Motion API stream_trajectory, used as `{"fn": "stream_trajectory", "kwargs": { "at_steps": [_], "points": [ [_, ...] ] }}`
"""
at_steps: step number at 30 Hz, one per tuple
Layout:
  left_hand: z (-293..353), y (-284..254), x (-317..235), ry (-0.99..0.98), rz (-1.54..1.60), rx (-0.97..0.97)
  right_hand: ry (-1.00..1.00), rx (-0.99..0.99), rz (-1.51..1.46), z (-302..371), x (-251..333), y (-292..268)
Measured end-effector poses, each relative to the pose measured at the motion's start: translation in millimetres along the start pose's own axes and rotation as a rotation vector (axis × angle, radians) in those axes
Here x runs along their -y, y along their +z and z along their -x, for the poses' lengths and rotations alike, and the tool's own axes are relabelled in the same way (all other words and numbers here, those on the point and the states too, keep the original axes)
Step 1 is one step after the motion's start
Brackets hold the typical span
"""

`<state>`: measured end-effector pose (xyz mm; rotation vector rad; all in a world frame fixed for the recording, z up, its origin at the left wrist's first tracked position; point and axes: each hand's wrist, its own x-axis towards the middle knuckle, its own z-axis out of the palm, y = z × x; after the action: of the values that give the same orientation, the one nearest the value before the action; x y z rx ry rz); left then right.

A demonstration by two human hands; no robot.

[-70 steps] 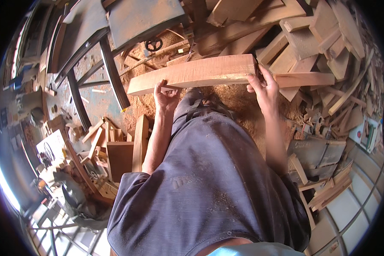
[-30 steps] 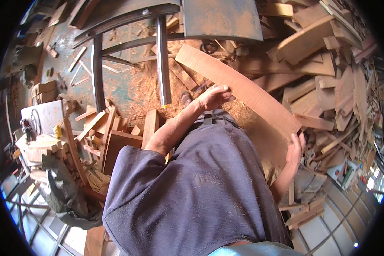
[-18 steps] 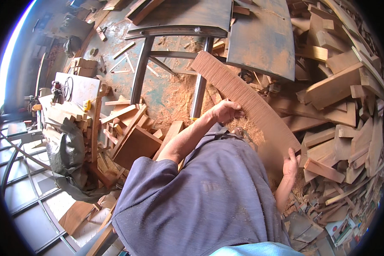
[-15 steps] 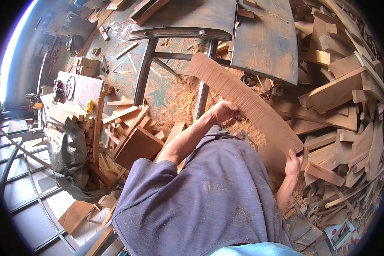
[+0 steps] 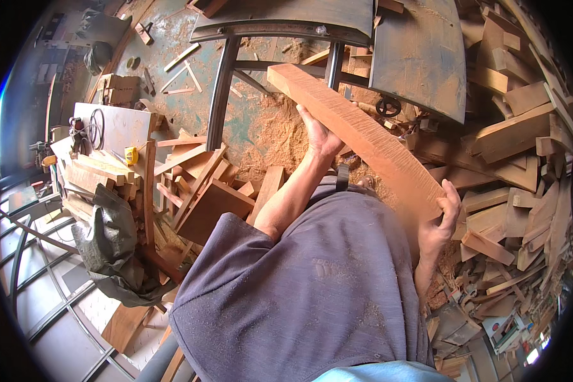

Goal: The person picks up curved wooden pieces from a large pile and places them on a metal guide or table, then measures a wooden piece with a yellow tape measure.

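Note:
A long, slightly curved wooden board [image 5: 363, 137] with saw marks along its face slants across in front of my body, its far end to the upper left and its near end to the lower right. My left hand [image 5: 322, 135] supports it from below near the middle, with the thumb showing at its edge. Around the near right end is my right hand [image 5: 440, 219], its fingers and thumb gripping the edge. Beyond the board stands a metal-framed machine table [image 5: 286, 30], and next to it a second flat tabletop [image 5: 417, 57] dusted with sawdust.
Piled wood offcuts [image 5: 512, 127] fill the right side. To the left are stacked wood pieces [image 5: 92, 172], a dark plastic sheet [image 5: 111, 248], a yellow tape measure [image 5: 131, 155] and a brown wooden box [image 5: 214, 210]. Sawdust [image 5: 267, 127] and thin strips [image 5: 181, 58] lie on the floor.
The board has tilted, so its thick edge now shows. My left hand has shifted its hold, the thumb now pointing up, and my right hand has moved up slightly with the near end.

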<state>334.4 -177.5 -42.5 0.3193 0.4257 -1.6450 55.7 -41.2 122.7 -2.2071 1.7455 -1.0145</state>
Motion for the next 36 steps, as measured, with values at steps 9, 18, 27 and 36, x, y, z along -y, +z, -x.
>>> {"fn": "stream_trajectory", "kwargs": {
  "at_steps": [9, 18, 27, 36],
  "points": [
    [6, 1, -9, -0.168, 0.092, 0.101, 0.073, -0.007, 0.168, 9, 18, 15],
    [9, 5, -3, -0.215, 0.089, 0.095, 0.364, -0.004, 0.034, 52, 30, 25],
    [14, -7, 43, -0.381, -0.064, -0.085, 0.676, -0.106, 0.048, 119, 27, 21],
    [16, -26, 146, -0.538, -0.482, -0.174, 0.919, -0.266, -0.085, 214, 4, 11]
  ]
}}
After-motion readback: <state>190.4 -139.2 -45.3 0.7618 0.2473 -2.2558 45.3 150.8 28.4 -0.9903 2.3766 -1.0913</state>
